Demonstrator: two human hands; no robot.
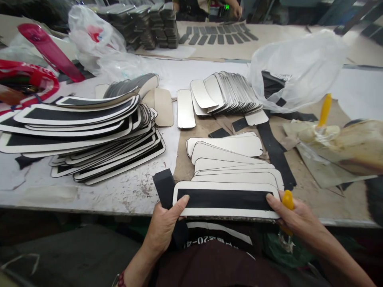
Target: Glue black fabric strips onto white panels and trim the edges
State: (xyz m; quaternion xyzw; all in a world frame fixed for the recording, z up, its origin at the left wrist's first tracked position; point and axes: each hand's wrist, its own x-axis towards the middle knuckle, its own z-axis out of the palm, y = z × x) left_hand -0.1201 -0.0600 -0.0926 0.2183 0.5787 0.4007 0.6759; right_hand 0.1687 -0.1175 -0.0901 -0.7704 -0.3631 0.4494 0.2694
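Note:
A white rounded panel (227, 213) with a black strip (227, 199) down its middle is held level at the table's front edge. My left hand (163, 223) grips its left end, thumb pressed on the strip. Black strips (164, 185) also stick up from behind that hand's fingers. At the other end, my right hand (295, 213) pinches the panel, thumb on top. A yellow-handled tool (287, 201) is tucked in the same hand; its lower end is blurred. Just behind the panel lies a fanned row of plain white panels (230, 147).
Stacked panels with black strips (86, 137) lie at left. More plain panels (233, 93) lean behind, beside a clear plastic bag (302, 71). A yellow handle (324, 109) stands in a plastic-wrapped container (356, 143) at right. Across the table, a person's hand (237, 11) is near dark pieces.

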